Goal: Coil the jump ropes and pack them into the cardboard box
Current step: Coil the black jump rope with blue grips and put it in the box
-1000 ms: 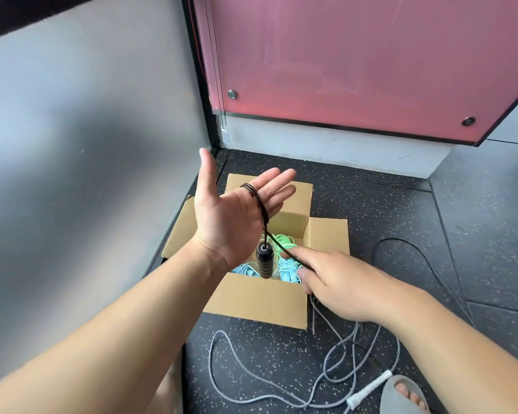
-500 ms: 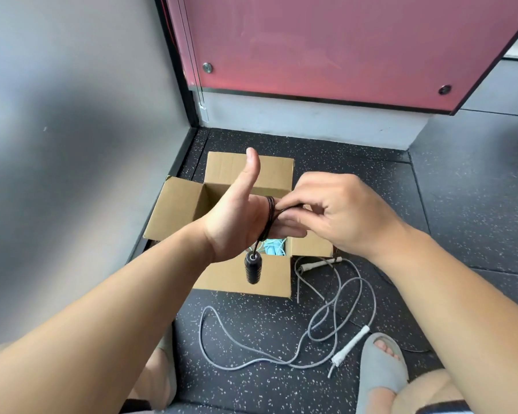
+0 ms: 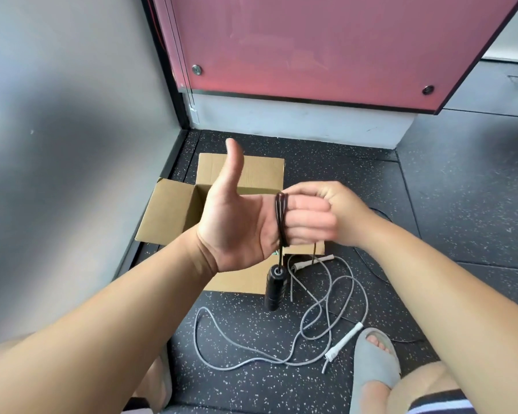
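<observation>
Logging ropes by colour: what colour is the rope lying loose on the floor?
Grey rope, white handles; head view shows it.

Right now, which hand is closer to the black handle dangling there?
Left. The left hand sits just above the black handle, which hangs from the black rope looped round its fingers. The right hand is higher and off to the right, pinching that rope.

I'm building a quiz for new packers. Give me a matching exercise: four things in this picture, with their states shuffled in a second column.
Things
1. thin black jump-rope cord
2. black ribbed handle
3. grey jump rope with white handles
4. brown cardboard box

States
a. stands open on the speckled floor
b. wound round outstretched fingers
c. lies uncoiled on the floor
d. dangles in the air

Pairs: 1-b, 2-d, 3-c, 4-a
</observation>
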